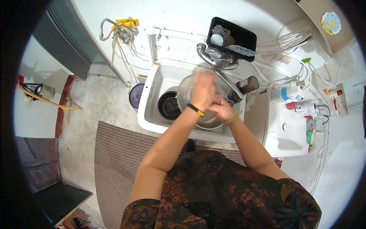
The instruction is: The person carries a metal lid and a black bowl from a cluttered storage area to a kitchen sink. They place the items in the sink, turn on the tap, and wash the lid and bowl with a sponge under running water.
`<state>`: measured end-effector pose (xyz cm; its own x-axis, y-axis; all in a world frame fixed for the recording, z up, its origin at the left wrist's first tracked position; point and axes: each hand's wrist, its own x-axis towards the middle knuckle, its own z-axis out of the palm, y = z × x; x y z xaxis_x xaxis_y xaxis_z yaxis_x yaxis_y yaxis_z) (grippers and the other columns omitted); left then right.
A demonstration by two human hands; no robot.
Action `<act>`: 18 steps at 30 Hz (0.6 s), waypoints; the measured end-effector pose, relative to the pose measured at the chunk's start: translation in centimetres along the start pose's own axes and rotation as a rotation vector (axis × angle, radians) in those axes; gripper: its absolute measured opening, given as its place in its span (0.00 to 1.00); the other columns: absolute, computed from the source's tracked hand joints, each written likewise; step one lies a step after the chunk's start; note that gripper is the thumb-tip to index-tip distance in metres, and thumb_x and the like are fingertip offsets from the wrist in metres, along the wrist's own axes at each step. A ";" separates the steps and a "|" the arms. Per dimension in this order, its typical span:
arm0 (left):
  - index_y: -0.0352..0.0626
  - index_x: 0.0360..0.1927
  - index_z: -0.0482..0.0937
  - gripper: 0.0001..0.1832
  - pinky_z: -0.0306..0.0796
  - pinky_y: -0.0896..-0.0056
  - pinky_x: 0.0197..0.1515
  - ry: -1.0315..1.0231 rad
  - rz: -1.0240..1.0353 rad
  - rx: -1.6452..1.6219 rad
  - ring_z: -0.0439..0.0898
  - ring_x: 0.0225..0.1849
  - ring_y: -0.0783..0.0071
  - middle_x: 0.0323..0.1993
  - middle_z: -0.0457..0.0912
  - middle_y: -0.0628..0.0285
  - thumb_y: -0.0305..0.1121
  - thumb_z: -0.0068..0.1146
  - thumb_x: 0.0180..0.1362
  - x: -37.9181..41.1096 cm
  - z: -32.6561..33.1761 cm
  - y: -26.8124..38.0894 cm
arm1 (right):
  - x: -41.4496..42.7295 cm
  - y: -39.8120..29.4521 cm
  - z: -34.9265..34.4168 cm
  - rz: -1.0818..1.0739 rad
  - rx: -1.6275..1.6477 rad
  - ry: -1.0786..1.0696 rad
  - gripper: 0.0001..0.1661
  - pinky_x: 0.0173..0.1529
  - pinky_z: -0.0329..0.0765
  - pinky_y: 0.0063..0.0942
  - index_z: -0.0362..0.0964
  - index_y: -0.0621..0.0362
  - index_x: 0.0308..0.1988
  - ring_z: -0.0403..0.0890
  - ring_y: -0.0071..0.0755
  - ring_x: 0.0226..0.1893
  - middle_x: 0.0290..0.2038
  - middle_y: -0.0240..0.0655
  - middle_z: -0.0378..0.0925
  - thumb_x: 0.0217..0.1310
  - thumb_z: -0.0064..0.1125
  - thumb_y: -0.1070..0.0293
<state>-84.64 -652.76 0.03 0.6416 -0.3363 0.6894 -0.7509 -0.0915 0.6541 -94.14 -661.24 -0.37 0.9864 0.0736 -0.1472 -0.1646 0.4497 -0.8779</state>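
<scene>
A round metal basin rests in the white sink, under the chrome faucet spout. Above the basin, my left hand is blurred by motion, its wrist circled by a dark band with a gold part. My right hand meets it from the right, close below the spout. The fingers overlap, and whether something small lies between them cannot be told. A round black pan or bowl sits in the sink, left of the basin.
Scrubbers fill a black plastic tray above the faucet. A dark bottle stands at the sink's right rear. Farther right, bottles stand by a second white sink. A purple-lined bin is left; a striped mat lies below.
</scene>
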 end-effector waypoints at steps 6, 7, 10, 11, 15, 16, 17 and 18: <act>0.37 0.25 0.73 0.08 0.65 0.57 0.42 -0.095 -0.343 -0.073 0.70 0.37 0.50 0.30 0.74 0.52 0.32 0.49 0.52 1.7 -0.7 -1.6 | -0.7 0.4 -0.9 0.098 -0.296 0.028 0.36 0.54 0.65 0.28 0.52 0.62 0.60 0.70 0.28 0.49 0.54 0.34 0.66 0.51 0.56 0.74; 0.36 0.25 0.73 0.09 0.64 0.54 0.43 -0.119 -0.553 -0.156 0.70 0.37 0.48 0.30 0.74 0.50 0.32 0.50 0.52 2.0 -1.3 -3.0 | -0.5 -0.3 0.8 0.026 -0.293 0.020 0.37 0.55 0.64 0.27 0.50 0.62 0.60 0.69 0.28 0.50 0.56 0.35 0.64 0.50 0.55 0.75; 0.35 0.25 0.72 0.09 0.63 0.54 0.39 -0.042 -0.530 -0.110 0.70 0.34 0.48 0.27 0.73 0.48 0.31 0.48 0.54 1.8 -2.4 -2.8 | -0.9 -1.4 2.7 -0.120 -0.379 -0.028 0.46 0.59 0.63 0.34 0.38 0.60 0.64 0.64 0.33 0.56 0.61 0.38 0.54 0.47 0.51 0.82; 0.35 0.25 0.72 0.09 0.63 0.54 0.38 0.011 -0.381 -0.063 0.70 0.33 0.48 0.25 0.72 0.48 0.31 0.48 0.55 1.6 -2.2 -2.2 | -1.1 -1.8 2.1 -0.032 -0.221 -0.043 0.46 0.58 0.64 0.38 0.38 0.59 0.64 0.64 0.35 0.56 0.61 0.38 0.54 0.47 0.50 0.83; 0.35 0.28 0.72 0.09 0.65 0.59 0.33 0.155 -0.155 -0.057 0.70 0.26 0.51 0.22 0.73 0.50 0.30 0.47 0.57 1.6 -1.8 0.7 | -0.7 -2.8 1.5 0.109 0.229 -0.071 0.45 0.54 0.68 0.54 0.40 0.57 0.64 0.64 0.47 0.57 0.61 0.42 0.53 0.45 0.40 0.86; 0.35 0.28 0.73 0.09 0.66 0.63 0.33 0.195 -0.284 -0.152 0.71 0.26 0.56 0.23 0.73 0.52 0.31 0.48 0.58 1.8 -1.9 0.5 | -0.5 -3.2 1.9 0.094 0.244 -0.070 0.45 0.54 0.68 0.54 0.40 0.56 0.64 0.64 0.49 0.56 0.61 0.43 0.53 0.44 0.39 0.87; 0.35 0.29 0.73 0.10 0.66 0.66 0.32 0.235 -0.414 -0.247 0.71 0.26 0.60 0.24 0.74 0.54 0.32 0.48 0.58 2.1 -2.2 0.2 | -0.4 -3.5 2.3 0.080 0.260 -0.070 0.45 0.55 0.68 0.53 0.41 0.55 0.64 0.64 0.50 0.56 0.62 0.44 0.52 0.44 0.37 0.87; 0.36 0.32 0.74 0.09 0.67 0.69 0.33 0.312 -0.599 -0.314 0.72 0.27 0.67 0.25 0.74 0.57 0.32 0.48 0.58 2.5 -2.9 -0.4 | -0.6 -3.2 2.2 0.023 0.278 -0.089 0.49 0.54 0.68 0.54 0.40 0.48 0.65 0.65 0.54 0.55 0.63 0.47 0.50 0.42 0.37 0.88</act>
<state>-82.32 -650.88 2.36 0.9768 -0.0268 0.2125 -0.2083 0.1127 0.9715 -94.24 -660.78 3.54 0.9806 0.1591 -0.1141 -0.1923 0.6729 -0.7143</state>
